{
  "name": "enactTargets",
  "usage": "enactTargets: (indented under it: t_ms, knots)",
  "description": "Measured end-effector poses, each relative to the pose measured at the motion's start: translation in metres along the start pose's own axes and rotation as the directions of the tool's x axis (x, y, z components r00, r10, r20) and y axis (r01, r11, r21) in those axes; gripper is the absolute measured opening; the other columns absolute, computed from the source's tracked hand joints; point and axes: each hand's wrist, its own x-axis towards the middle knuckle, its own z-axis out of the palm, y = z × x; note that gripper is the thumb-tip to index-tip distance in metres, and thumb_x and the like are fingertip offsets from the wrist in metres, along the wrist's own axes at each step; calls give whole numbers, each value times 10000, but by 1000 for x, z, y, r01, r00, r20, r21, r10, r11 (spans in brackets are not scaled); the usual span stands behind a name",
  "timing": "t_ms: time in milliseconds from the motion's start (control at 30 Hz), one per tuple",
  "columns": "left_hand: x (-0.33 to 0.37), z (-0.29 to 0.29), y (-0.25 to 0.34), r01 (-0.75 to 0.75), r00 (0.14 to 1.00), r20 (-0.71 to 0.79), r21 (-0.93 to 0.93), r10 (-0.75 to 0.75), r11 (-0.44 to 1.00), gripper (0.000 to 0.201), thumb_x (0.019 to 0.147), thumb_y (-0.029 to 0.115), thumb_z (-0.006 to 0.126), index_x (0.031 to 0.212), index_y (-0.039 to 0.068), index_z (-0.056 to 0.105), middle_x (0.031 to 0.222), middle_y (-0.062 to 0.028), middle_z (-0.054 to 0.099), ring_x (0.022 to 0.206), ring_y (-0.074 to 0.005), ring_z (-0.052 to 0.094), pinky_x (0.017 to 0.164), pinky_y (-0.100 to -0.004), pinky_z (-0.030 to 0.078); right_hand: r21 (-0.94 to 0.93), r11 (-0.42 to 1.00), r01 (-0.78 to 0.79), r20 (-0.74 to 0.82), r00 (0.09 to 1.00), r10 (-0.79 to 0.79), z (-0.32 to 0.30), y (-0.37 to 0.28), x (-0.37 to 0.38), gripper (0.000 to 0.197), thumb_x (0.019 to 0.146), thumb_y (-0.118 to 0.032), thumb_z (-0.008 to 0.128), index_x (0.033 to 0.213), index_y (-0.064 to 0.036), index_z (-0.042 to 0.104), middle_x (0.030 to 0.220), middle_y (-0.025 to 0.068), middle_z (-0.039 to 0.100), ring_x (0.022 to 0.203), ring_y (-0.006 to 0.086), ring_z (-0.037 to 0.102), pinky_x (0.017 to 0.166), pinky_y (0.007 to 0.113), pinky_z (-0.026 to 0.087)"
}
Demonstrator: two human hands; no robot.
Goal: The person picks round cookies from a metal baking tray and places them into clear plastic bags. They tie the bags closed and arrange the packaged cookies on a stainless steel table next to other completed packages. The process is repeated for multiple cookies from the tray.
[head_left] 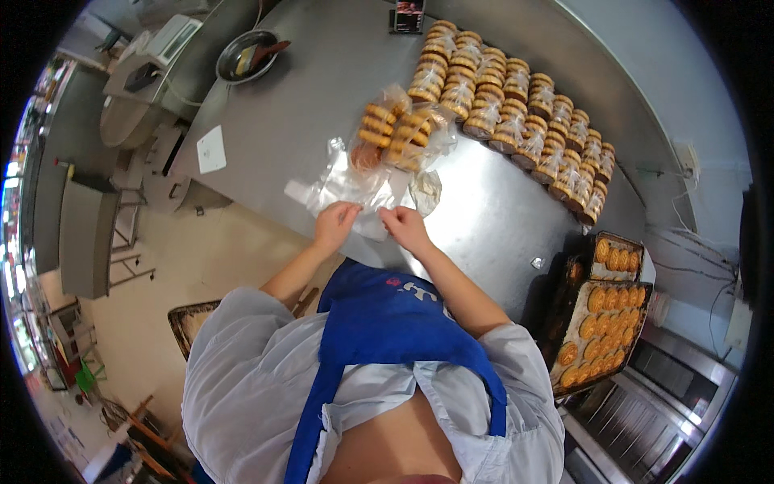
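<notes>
Seen from above, a person in a blue apron (pixel 395 323) stands at a metal desk (pixel 298 105), both bare hands in front of them near its edge. The left hand (pixel 334 227) and right hand (pixel 407 227) face each other, slightly apart, with fingertips pressed together and pinching a thin clear plastic bag (pixel 369 198). The bag lies at the fingertips, spanning the gap between the hands and spreading over the desk just beyond them; its exact edges are hard to make out. Farther out, near the fingertips but not touching them, round golden cookies (pixel 377 123) sit stacked in loose clear wrapping. Behind these, to the right, rows of wrapped cookie stacks (pixel 509 125) line the wall. A metal bowl (pixel 246 56) stands at the far left, and a dark tray (pixel 601 323) of unwrapped cookies is at the person's right.
</notes>
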Motion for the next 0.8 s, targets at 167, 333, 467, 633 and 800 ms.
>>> enactTargets:
  t_ms: [167,333,467,633,800]
  knots:
    - [31,-40,17,-480,876,87,252,474,840,109,803,155,664,874,75,684,978,-72,653,952,-271,602,807,-376,476,47,997,60,-118,992,-54,31,-21,46,372,832,-336,666,783,32,686,601,107,640,539,192,597,547,343,472]
    - [51,-43,-71,-339,939,110,460,326,821,146,772,171,685,897,97,680,1058,-72,634,979,-288,576,858,-408,447,-254,917,306,-170,920,-354,14,-40,-7,208,781,-185,647,827,17,651,728,184,638,647,314,621,600,385,483]
    - [60,-55,-57,-287,952,241,481,190,828,176,816,220,672,952,109,681,1068,-78,630,1002,-273,567,851,-413,443,-424,668,612,42,750,-660,-17,-80,-86,183,729,-109,608,876,1,605,867,201,625,832,366,608,713,406,495]
    - [15,-35,147,98,879,433,-572,198,814,302,842,190,676,1099,34,642,1103,-76,663,1013,-205,620,909,-353,475,-446,772,453,204,891,-405,-99,-104,-166,214,737,-122,597,916,-7,576,806,202,611,779,394,600,695,428,488]
    - [-42,45,225,477,482,845,-476,233,739,213,905,169,633,1041,6,634,846,-63,670,775,-126,634,712,-261,503,-379,894,241,118,970,-212,-185,-89,-202,276,819,-208,607,1026,-26,619,712,131,614,647,266,617,623,384,480]
